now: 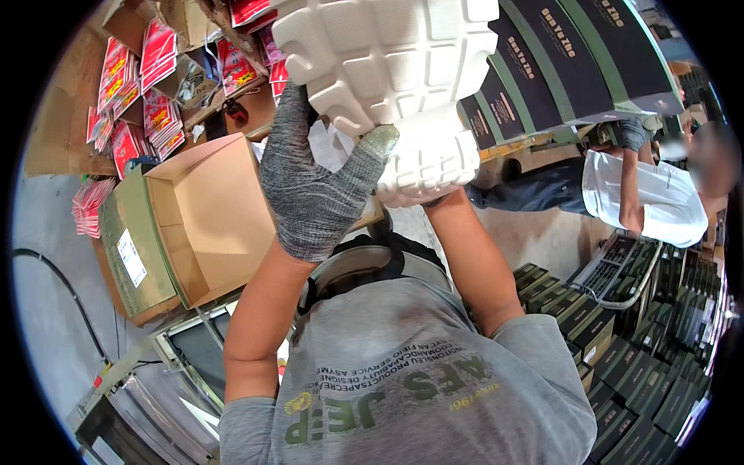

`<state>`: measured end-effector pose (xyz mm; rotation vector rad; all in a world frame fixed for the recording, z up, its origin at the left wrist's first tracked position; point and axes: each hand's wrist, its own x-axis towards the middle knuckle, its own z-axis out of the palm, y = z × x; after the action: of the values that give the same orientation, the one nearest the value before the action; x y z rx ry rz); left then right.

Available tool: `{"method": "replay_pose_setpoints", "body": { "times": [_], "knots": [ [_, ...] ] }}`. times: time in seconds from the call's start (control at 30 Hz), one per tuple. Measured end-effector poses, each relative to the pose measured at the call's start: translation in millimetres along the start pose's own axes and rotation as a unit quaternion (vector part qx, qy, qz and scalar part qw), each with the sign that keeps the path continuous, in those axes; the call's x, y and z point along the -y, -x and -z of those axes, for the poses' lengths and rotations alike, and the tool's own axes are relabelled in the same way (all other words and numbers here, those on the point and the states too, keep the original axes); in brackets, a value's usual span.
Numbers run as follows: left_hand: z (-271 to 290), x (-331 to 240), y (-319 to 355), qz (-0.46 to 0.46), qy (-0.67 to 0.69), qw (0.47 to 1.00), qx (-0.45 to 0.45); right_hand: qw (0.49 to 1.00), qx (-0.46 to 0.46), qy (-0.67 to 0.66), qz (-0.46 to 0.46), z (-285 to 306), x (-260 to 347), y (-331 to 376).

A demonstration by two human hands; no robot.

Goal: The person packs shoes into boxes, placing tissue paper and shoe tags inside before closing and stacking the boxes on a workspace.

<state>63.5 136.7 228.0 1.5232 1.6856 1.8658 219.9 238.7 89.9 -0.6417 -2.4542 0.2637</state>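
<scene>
A white shoe with a chunky, blocky sole [387, 70] is held up close to the camera, sole facing me. My left hand [318, 186], in a grey knit glove, grips its left side with the thumb pressed on the sole's edge. My right forearm [473, 256] rises to the underside of the shoe; the right hand itself is hidden behind the sole. My grey printed shirt fills the lower middle.
An open empty cardboard box [209, 217] lies left of my arms. Red packets [139, 93] are piled upper left. Dark shoe boxes [558, 70] stack upper right and more [635, 372] lower right. Another person in a white shirt [643, 194] works at right. A metal machine [155, 387] sits lower left.
</scene>
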Motion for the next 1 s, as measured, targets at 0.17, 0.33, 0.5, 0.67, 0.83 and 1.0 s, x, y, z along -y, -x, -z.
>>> {"method": "replay_pose_setpoints", "body": {
  "times": [0.17,0.33,0.5,0.67,0.83,1.0],
  "knots": [
    [-6.5,6.9,13.9,0.041,0.041,0.998,-0.023,0.973,-0.068,-0.194,-0.109,-1.0,-24.3,7.4],
    [-8.3,2.9,10.9,0.039,0.063,0.997,-0.020,0.813,-0.125,-0.508,-0.256,-6.6,-41.0,17.7],
    [8.6,14.9,11.6,0.122,0.047,0.991,-0.030,0.654,-0.148,-0.674,-0.311,-12.0,-45.7,28.0],
    [63.1,105.9,34.2,0.120,-0.206,0.969,-0.064,0.703,-0.156,-0.619,-0.314,33.2,-32.8,32.2],
    [118.2,210.6,125.6,0.260,-0.531,0.800,0.101,0.980,-0.048,-0.097,-0.165,60.7,36.5,-55.8],
    [101.7,215.8,143.7,0.324,-0.551,0.738,0.219,0.930,0.366,0.045,-0.003,49.8,71.3,-146.0]
  ]
}}
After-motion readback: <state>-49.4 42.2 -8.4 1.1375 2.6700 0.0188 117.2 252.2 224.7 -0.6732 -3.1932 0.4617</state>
